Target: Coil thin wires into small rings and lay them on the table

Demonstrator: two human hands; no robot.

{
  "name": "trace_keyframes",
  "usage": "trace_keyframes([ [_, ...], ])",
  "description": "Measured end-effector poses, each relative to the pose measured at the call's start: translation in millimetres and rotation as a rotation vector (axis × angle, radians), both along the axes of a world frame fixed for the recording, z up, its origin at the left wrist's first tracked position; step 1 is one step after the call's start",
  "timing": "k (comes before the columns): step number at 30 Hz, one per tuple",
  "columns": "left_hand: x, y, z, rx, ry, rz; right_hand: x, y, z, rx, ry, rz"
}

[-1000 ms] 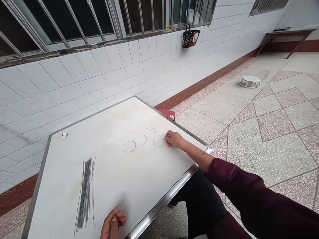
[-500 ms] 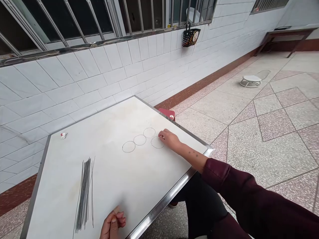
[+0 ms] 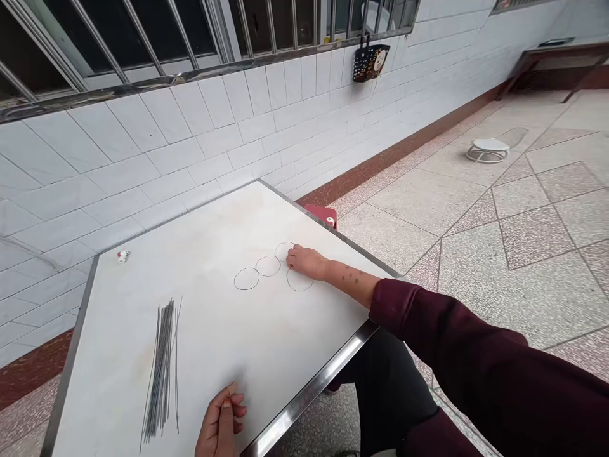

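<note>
- On the white tabletop [image 3: 200, 355] with its steel edge [image 3: 309, 387]: four thin drawn circles [image 3: 268, 266], right of centre. Three run in a slanting row toward the far edge; the fourth lies nearer, on the right.
- Right hand [image 3: 308, 263]: palm down on the tabletop, reaching left from a maroon sleeve [image 3: 451, 349]. Fingers lie pressed together. Fingertips [image 3: 290, 255] touch the line of the farthest circle; the hand sits just beyond the fourth circle. Cannot tell whether they pinch anything.
- Left hand [image 3: 221, 424]: at the near edge of the tabletop, fingers curled, pinching a small tan stick [image 3: 231, 387]. Stick too small to identify further.
- Bundle of thin dark rods [image 3: 162, 374]: lies on the tabletop at near left, upright in the view, just left of the left hand, not touching it.
- Small white-and-red figurine [image 3: 124, 256]: far left corner of the tabletop.
- Past the far edge: red stool [image 3: 320, 214] on the right; black basket [image 3: 371, 62] hanging from the window bars [image 3: 285, 25].
</note>
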State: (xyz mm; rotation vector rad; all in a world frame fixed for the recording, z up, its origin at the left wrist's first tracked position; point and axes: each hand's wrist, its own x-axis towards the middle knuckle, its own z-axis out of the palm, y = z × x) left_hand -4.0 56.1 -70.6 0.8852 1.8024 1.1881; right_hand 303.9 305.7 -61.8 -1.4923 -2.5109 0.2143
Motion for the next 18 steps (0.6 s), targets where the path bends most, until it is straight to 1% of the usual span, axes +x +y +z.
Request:
trace_keyframes([
  [3, 22.2, 23.0, 19.6, 0.008, 0.016, -0.136, -3.0, -7.7, 3.9, 0.052, -0.001, 0.077],
  [5, 44.4, 49.4, 32.7, 0.032, 0.005, -0.241, -7.9, -18.0, 6.9, 0.086, 0.024, 0.113],
  [6, 55.9, 64.7, 37.6, 0.053, -0.008, -0.264, -11.0, -23.8, 8.1, 0.101, 0.042, 0.125],
  [7, 66.8, 80.1, 40.8, 0.07, -0.013, -0.271, -14.4, -29.7, 9.1, 0.115, 0.064, 0.133],
  [9, 84.4, 107.6, 42.3, 0.081, -0.021, -0.282, -21.0, -40.6, 10.2, 0.137, 0.115, 0.139],
  [11, 95.0, 125.8, 39.4, 0.079, -0.039, -0.292, -26.7, -50.0, 10.2, 0.154, 0.172, 0.132],
  [14, 99.2, 133.7, 33.7, 0.071, -0.081, -0.305, -32.5, -62.3, 9.2, 0.173, 0.259, 0.124],
  [18, 97.1, 125.8, 30.9, 0.067, -0.156, -0.274, -37.6, -76.6, 9.5, 0.198, 0.363, 0.128],
])
